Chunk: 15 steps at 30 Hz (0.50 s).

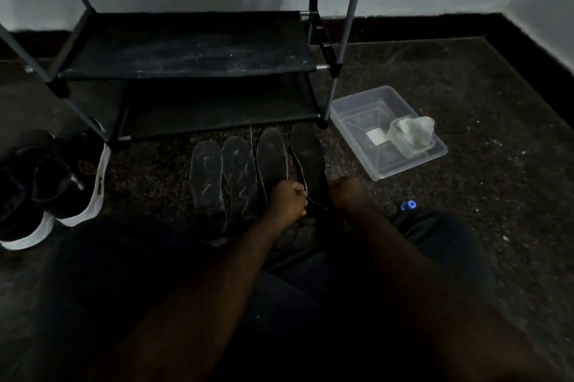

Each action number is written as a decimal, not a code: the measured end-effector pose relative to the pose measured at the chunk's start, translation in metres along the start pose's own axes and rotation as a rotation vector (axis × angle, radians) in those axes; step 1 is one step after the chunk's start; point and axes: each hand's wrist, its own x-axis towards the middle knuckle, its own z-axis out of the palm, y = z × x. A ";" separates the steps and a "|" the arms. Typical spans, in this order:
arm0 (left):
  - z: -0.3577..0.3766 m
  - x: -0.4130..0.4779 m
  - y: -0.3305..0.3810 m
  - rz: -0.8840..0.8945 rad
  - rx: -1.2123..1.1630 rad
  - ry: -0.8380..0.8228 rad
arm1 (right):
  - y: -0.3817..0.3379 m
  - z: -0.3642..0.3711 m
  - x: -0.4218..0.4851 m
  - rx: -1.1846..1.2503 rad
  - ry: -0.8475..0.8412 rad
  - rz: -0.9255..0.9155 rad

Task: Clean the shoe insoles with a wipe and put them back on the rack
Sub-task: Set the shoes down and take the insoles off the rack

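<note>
- The four dark flat insoles lay side by side on the dark speckled floor, toes toward the black shoe rack with fabric shelves; none was on a shelf yet.
- The left hand was curled at the heel of the third insole, the right hand at the heel of the rightmost insole; in such darkness I could not tell if either really held something.
- No wipe showed in the hands; a pale crumpled sheet sat in the small clear container inside the clear rectangular plastic tray, well apart to the right; the wiping risked being skipped.
- The pale marks on the two left insoles could be missed in the poor light.
- The shelves looked dusty; a cleaned insole could get dirty again there.
- A small blue cap lay near the right forearm; it could be knocked away.
</note>
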 end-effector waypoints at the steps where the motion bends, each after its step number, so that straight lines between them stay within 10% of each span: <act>1: -0.005 0.000 0.003 0.036 0.018 0.012 | 0.002 0.000 0.001 -0.057 0.018 -0.014; 15: -0.083 -0.002 -0.011 -0.053 0.470 0.126 | -0.014 0.021 -0.033 -0.491 0.011 -0.368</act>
